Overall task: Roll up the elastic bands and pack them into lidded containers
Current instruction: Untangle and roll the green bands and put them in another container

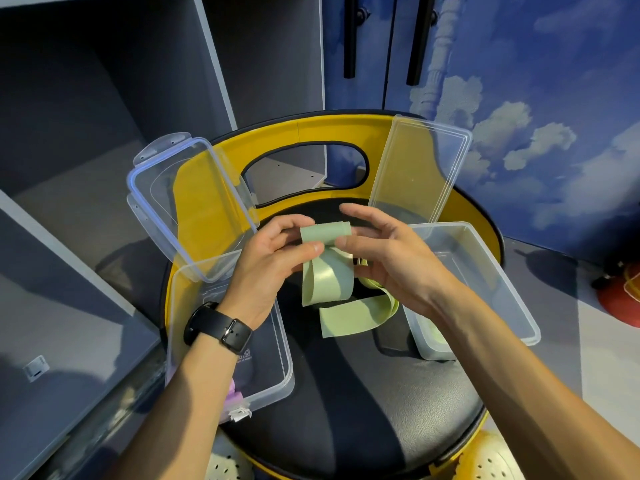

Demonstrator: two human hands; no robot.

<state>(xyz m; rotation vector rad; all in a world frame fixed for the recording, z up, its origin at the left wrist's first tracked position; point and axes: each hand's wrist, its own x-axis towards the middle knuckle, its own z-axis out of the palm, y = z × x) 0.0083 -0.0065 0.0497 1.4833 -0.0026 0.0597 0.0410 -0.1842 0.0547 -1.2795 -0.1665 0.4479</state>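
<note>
Both hands meet above the black seat of a yellow-backed chair (346, 393). The left hand (273, 265), a black watch (218, 327) on its wrist, curls its fingers and thumb round one end of a pale green elastic band (327, 271), which is partly rolled into a short tube at the top. The right hand (391, 258) pinches the other end of that roll between thumb and fingers. The loose tail of the band hangs below the hands and lies folded on the seat. Left of the left hand stands an open clear container (273, 386), its lid (166, 202) leaning on the chair back. Right of the right hand sits a second clear container (491, 271) with its lid (422, 168) upright.
</note>
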